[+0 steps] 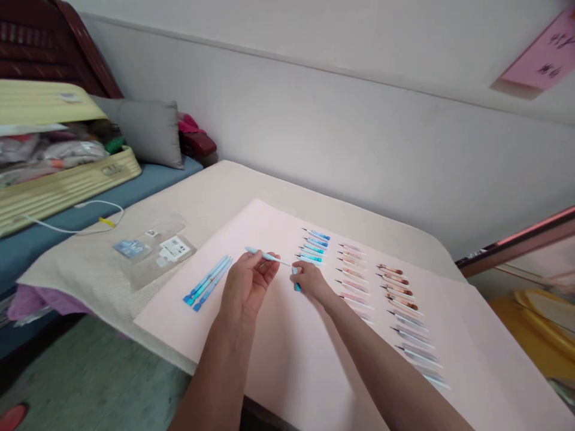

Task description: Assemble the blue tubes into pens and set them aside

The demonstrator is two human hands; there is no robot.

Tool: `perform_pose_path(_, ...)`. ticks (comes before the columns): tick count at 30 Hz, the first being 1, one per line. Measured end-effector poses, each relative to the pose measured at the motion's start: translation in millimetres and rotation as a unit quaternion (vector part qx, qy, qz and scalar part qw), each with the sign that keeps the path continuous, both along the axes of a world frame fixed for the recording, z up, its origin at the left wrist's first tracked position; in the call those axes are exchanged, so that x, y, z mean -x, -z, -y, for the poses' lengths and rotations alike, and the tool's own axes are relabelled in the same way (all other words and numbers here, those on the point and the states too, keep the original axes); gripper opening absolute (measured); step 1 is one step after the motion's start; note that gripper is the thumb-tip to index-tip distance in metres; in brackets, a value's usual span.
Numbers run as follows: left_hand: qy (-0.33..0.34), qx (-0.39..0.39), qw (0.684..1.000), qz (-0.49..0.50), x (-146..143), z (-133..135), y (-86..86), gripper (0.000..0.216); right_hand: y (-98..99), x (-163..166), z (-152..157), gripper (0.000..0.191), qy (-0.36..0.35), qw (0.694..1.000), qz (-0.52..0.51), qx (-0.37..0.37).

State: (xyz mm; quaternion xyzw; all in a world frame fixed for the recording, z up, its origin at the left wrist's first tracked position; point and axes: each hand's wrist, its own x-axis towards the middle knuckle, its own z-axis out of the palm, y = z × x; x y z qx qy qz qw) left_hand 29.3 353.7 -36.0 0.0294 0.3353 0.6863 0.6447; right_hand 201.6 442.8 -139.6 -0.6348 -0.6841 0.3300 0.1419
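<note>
My left hand (248, 282) pinches a light blue pen (265, 256) above a pale pink sheet (287, 359), its tip pointing right. My right hand (311, 281) holds a small blue pen cap (296, 283) just right of that tip. Three blue pens (208, 282) lie side by side on the sheet to the left of my left hand. To the right, pen refills and caps lie in rows: blue ones (314, 245), pink ones (353, 272), and brown and grey ones (404, 311).
The sheet covers a beige-clothed table (215, 191) against a white wall. Clear plastic packets (155, 251) lie on the cloth at left. Beyond stand an open yellow suitcase (58, 173), a white cable (90, 218) and a grey pillow (150, 129). A yellow object (539, 323) sits at right.
</note>
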Motion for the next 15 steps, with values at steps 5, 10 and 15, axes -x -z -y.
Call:
perform_pose_path(5, -0.002, 0.003, 1.000, -0.001, 0.0, 0.2, -0.8, 0.008, 4.1, -0.6, 1.2, 0.039, 0.006, 1.000, 0.003, -0.012)
perform_pose_path(10, 0.003, 0.001, 1.000, -0.002, -0.2, 1.0, -2.8, 0.008, 6.8, -1.2, 3.7, 0.037, 0.011, 1.000, 0.002, -0.020)
perform_pose_path(15, -0.001, 0.004, 1.000, 0.012, -0.2, 1.2, -1.8, 0.008, 3.0, -0.3, 8.6, 0.037, 0.011, 0.999, -0.029, -0.030)
